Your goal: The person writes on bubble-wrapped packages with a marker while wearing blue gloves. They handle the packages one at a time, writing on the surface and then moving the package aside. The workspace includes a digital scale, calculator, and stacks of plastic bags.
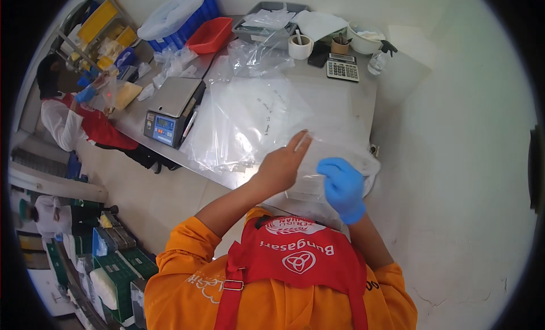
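Note:
My bare left hand [284,164] is over a clear plastic bag [363,166] near the table's front edge, thumb and finger pinched at the film. My right hand [343,189], in a blue glove, is just to the right and nearer me, its fingers curled together on the same thin plastic. What lies under the right fingers is partly hidden. Beyond and to the left, a large clear plastic bag [227,123] with handwriting on a white part spreads flat over the metal table [340,103].
A digital scale [173,108] with a pen beside it stands left. Along the back are a red tray [210,35], a grey bin [267,38], a tape roll [300,48], a calculator [342,67] and a spray bottle [377,63]. A co-worker [91,111] stands far left; a wall [454,188] is right.

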Motion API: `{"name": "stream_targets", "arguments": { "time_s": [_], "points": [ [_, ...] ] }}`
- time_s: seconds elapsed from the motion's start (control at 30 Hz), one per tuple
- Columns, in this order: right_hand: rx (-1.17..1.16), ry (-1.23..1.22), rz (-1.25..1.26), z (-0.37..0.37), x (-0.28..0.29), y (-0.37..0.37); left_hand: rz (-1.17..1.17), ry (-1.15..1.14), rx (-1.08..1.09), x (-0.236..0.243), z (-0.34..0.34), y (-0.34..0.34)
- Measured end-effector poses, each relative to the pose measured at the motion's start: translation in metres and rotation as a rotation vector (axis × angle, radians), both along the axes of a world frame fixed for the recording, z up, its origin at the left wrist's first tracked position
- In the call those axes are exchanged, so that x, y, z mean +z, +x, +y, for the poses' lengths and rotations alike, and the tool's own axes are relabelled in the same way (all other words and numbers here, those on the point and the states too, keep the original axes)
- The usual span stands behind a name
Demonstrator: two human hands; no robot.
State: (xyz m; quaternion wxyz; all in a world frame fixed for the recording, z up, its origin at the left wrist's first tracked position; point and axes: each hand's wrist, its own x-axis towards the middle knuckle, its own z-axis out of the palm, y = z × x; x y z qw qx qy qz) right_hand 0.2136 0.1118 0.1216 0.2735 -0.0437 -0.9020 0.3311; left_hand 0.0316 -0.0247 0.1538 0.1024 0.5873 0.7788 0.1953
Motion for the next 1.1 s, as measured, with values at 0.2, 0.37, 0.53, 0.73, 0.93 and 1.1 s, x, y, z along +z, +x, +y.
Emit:
{"name": "stream_targets", "arguments": {
  "time_s": [0.2, 0.37, 0.53, 0.73, 0.93, 1.1],
  "points": [
    [0.239, 0.589, -0.873, 0.009, -0.066, -0.031, 0.006, 0.06, -0.265, 0.019, -0.011, 0.04],
    [-0.32, 0.279, -0.521, 0.101, -0.026, -0.078, 0.002, -0.006, -0.239, -0.002, -0.025, 0.036],
    [-0.34, 0.462, -0.614, 0.11, 0.001, -0.139, 0.145, 0.253, -0.06, 0.02, 0.026, 0.002],
    [-0.187, 0.133, -0.304, 0.095, -0.023, -0.128, 0.313, 0.281, 0.001, 0.007, 0.079, -0.058],
    [-0.346, 0.014, -0.055, 0.032, -0.031, -0.069, 0.095, 0.265, -0.182, -0.018, 0.079, -0.073],
    [-0.429, -0.341, -0.263, -0.026, -0.05, -0.051, -0.135, 0.451, -0.027, -0.057, 0.008, -0.132]
  ]
}}
